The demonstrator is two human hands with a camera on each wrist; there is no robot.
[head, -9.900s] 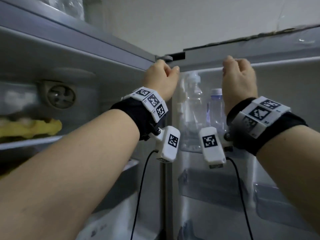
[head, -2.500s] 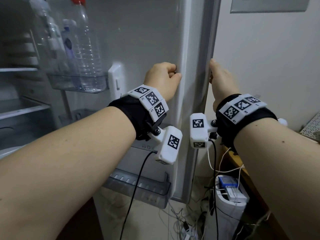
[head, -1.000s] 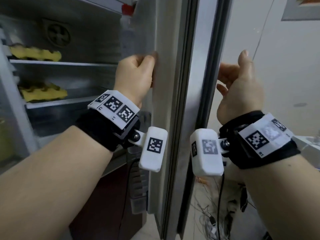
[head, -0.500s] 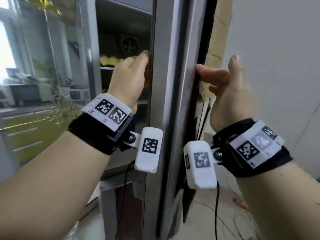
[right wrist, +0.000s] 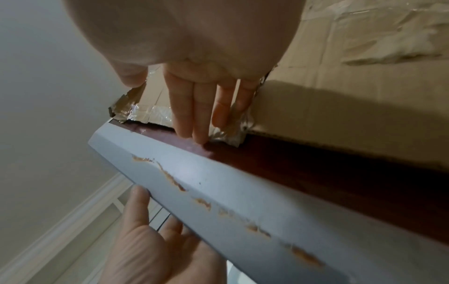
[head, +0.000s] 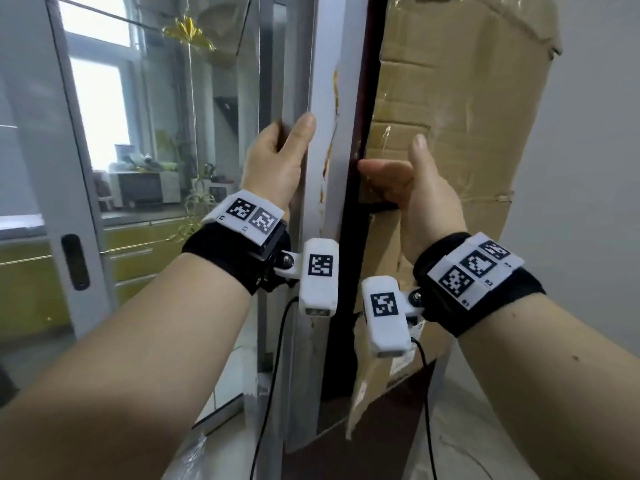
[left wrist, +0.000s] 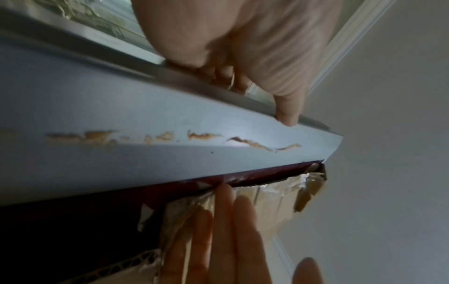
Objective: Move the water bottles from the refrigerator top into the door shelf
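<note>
We're facing a big taped-up cardboard box (head: pixel 457 140), then the fridge door (head: pixel 320 188) edge-on, hiding the bottles. Our left hand (head: pixel 277 164) is curling round its edge, right hand (head: pixel 415 188) touching it with straight fingers.

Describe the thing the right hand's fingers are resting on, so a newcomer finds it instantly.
Start at the grey door edge running top to bottom mid-frame in the head view, gripped by the left hand. Right of its dark red strip stands a tall cardboard box, touched by the right hand. It alone is brown, creased and patched with shiny tape.
</note>
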